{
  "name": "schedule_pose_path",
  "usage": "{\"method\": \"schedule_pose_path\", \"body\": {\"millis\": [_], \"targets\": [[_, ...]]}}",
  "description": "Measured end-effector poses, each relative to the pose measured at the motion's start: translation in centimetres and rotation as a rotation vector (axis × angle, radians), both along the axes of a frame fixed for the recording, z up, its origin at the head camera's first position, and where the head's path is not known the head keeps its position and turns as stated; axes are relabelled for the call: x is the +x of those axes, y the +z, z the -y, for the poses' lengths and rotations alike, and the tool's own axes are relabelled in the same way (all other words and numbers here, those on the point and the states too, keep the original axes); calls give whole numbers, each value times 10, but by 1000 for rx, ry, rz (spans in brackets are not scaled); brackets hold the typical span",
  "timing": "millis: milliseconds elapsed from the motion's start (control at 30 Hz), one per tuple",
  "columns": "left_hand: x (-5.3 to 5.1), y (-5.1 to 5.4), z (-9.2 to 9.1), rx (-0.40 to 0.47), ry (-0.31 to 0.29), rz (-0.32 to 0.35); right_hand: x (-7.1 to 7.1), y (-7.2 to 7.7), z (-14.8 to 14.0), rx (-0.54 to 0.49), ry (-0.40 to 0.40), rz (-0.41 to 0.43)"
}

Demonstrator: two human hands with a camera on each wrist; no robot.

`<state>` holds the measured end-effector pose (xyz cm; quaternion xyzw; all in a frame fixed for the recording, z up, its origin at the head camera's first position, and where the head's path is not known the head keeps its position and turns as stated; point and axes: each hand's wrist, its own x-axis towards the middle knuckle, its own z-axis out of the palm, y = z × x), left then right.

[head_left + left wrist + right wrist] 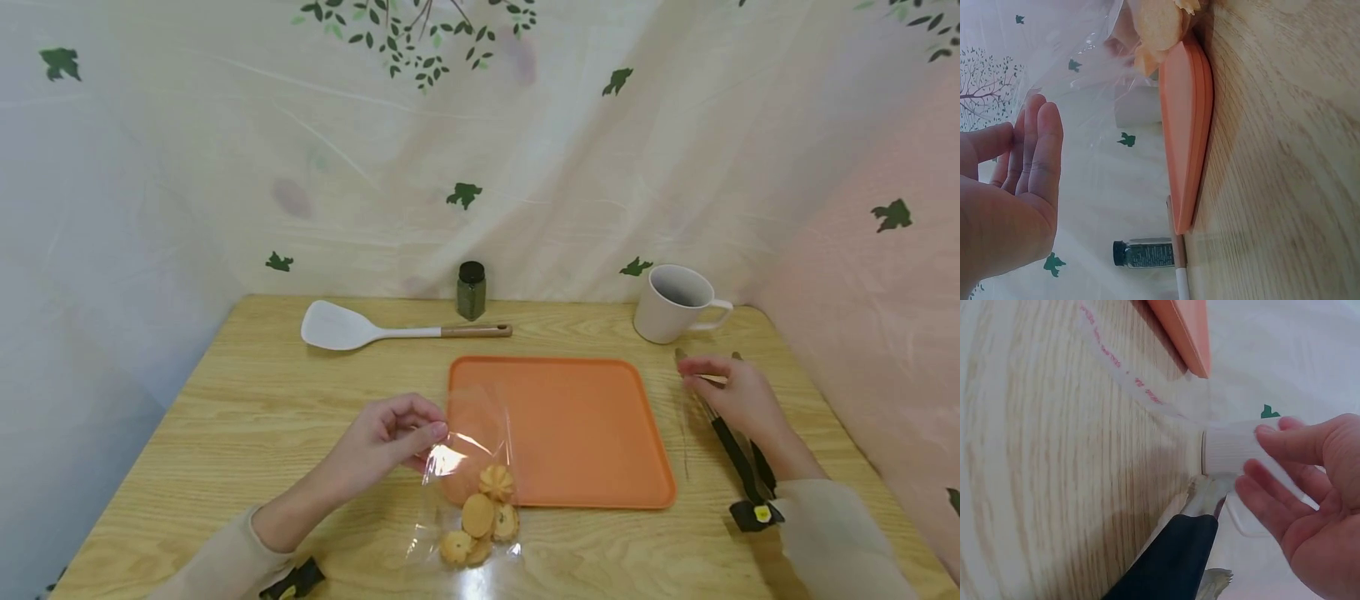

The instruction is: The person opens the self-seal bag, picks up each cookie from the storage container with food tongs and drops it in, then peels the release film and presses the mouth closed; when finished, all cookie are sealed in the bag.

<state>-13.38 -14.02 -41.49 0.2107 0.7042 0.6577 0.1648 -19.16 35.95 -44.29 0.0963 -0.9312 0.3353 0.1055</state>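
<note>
My left hand (393, 433) pinches the top edge of a clear plastic bag (468, 433), which hangs over the left side of an orange tray (585, 433). Several round cookies (477, 515) lie in the bottom of the bag. Over at the right, my right hand (738, 400) is above a pair of tongs (731, 450) with black handles. A thin clear plastic strip with pink print (1119, 369) hangs from its thumb and fingertips. The other fingers of this hand are loosely bent and apart from the tongs, as the right wrist view shows.
Behind the tongs stands a white mug (672, 304). A white spatula (375, 333) with a wooden handle lies along the back left, in front of a small dark-capped jar (471, 292). Printed cloth (525, 167) surrounds the wooden table (247, 433) at the back and sides.
</note>
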Motion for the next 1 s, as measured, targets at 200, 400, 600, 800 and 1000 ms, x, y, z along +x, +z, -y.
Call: {"method": "schedule_pose_path", "body": {"millis": [200, 400, 600, 800, 1000], "targets": [[0, 1, 0, -7, -1, -6, 0, 3, 3, -59, -34, -75], [0, 1, -1, -4, -6, -1, 2, 9, 8, -65, -35, -70], [-1, 1, -1, 13, -16, -3, 4, 12, 20, -125, 16, -73], [-3, 1, -3, 20, -28, 0, 8, 15, 51, -325, 172, 65], [-4, 1, -5, 8, -28, -5, 17, 16, 103, -477, 300, 273]]}}
